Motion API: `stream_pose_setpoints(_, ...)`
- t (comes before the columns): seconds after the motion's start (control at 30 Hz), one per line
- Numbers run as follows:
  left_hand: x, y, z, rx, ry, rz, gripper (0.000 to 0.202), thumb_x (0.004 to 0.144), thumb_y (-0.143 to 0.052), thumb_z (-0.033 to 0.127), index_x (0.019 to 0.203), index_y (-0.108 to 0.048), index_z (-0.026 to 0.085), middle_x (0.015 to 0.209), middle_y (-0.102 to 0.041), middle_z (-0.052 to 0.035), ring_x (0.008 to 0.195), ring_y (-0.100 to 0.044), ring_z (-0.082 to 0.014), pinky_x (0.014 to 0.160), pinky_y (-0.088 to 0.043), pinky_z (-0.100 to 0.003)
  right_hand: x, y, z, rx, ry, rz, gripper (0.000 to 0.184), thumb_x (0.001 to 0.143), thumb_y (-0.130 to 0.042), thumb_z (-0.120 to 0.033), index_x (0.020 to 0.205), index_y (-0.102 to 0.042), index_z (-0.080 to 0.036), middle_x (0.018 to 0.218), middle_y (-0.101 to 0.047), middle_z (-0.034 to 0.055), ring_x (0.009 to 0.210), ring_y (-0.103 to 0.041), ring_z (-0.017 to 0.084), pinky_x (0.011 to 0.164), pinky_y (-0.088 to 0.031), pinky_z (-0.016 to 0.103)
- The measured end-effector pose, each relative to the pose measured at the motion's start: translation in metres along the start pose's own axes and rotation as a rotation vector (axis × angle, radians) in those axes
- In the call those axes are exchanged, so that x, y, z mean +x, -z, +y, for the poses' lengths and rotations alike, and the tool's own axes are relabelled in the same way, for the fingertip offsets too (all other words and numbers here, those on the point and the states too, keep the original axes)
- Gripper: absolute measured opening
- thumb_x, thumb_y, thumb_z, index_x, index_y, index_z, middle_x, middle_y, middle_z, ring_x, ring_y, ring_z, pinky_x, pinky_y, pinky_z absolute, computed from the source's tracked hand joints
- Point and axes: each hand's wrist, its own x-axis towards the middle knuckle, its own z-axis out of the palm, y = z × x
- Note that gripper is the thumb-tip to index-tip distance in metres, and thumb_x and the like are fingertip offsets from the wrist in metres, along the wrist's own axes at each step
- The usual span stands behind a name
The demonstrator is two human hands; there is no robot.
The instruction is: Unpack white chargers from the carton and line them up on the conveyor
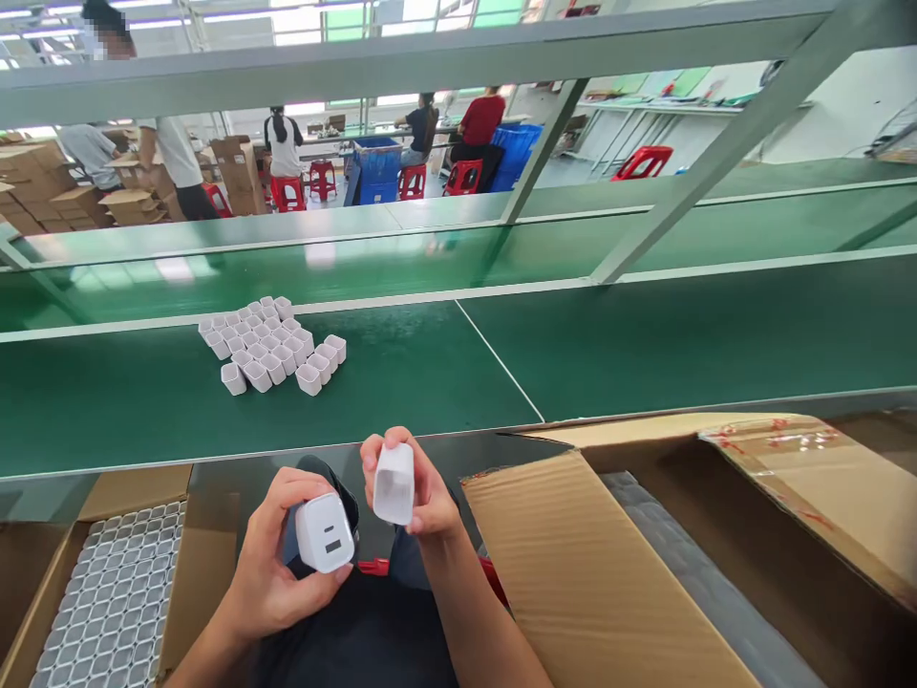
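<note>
My left hand (276, 564) is closed around a white charger block (324, 535); its face with two dark port slots points up toward me. To its right, my right hand (426, 492) grips a hollow white plastic shell (394, 485), tilted so that its opening shows. The two pieces are apart, held above my lap. Beyond my hands, a cluster of similar white open shells (262, 344) stands on the green work surface, with a short row beside it.
At lower left, a cardboard box (204, 573) holds rows of white-edged pieces. An open carton (573, 564) with grey padded sheets (688, 564) stands at right. A metal frame (401, 62) crosses above the green surface (401, 382). Several people sit or stand at the back near blue bins (376, 172).
</note>
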Motion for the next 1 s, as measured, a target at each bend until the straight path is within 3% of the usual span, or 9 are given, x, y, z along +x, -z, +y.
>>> stream_pose_setpoints(0.1,-0.002,0.003,0.001,-0.024,-0.015,-0.008,0.045,0.081,-0.07,0.027,0.122,-0.052,0.025,0.104,-0.061,-0.0052,0.098,-0.056,-0.0192,0.081,-0.048,-0.027,-0.012,-0.008,-0.006,-0.248,0.003,0.056,0.064,0.058,-0.091,-0.045,0.108,-0.056,-0.028,0.095,-0.058,0.0009,0.066,-0.052,0.011,0.054,-0.041,0.021)
stream_pose_setpoints(0.23,-0.005,0.002,0.0,0.021,0.012,-0.052,0.046,0.081,-0.071,0.029,0.123,-0.053,0.026,0.125,-0.056,-0.0093,0.12,-0.051,-0.0244,0.092,-0.048,-0.032,-0.021,-0.022,-0.024,-0.833,0.112,0.092,0.049,0.07,-0.084,-0.03,0.112,-0.059,-0.026,0.098,-0.061,0.0024,0.076,-0.055,0.014,0.064,-0.046,0.024)
stream_pose_setpoints(0.33,-0.004,-0.003,0.0,0.003,0.046,-0.132,0.045,0.08,-0.071,0.032,0.122,-0.054,0.028,0.139,-0.049,-0.0104,0.13,-0.046,-0.0288,0.096,-0.048,-0.036,-0.026,-0.028,-0.033,-1.054,0.21,0.079,0.046,0.074,-0.08,-0.024,0.115,-0.058,-0.026,0.098,-0.063,0.0026,0.079,-0.057,0.016,0.07,-0.048,0.027)
stream_pose_setpoints(0.63,0.005,-0.011,0.0,-0.112,0.089,-0.178,0.044,0.081,-0.068,0.026,0.122,-0.051,0.031,0.134,-0.055,-0.0086,0.122,-0.054,-0.0258,0.095,-0.048,-0.036,-0.032,-0.034,-0.047,-0.875,0.184,-0.03,0.055,0.079,-0.077,-0.022,0.13,-0.057,-0.028,0.095,-0.06,0.0014,0.071,-0.054,0.012,0.062,-0.047,0.023)
stream_pose_setpoints(0.87,0.005,-0.012,0.0,-0.101,-0.005,-0.153,0.05,0.082,-0.07,0.027,0.128,-0.052,0.029,0.136,-0.053,-0.0118,0.127,-0.052,-0.0288,0.097,-0.049,-0.038,-0.032,-0.03,-0.05,-1.013,0.31,0.032,0.051,0.081,-0.078,-0.034,0.129,-0.062,-0.028,0.111,-0.057,0.0066,0.1,-0.058,0.022,0.088,-0.051,0.033)
stream_pose_setpoints(1.0,0.004,-0.013,0.001,-0.115,0.006,-0.147,0.049,0.082,-0.071,0.027,0.128,-0.053,0.029,0.13,-0.057,-0.0126,0.122,-0.056,-0.0297,0.092,-0.051,-0.039,-0.032,-0.03,-0.05,-1.02,0.293,0.025,0.056,0.082,-0.077,-0.037,0.135,-0.059,-0.029,0.117,-0.058,0.008,0.106,-0.059,0.023,0.092,-0.052,0.035)
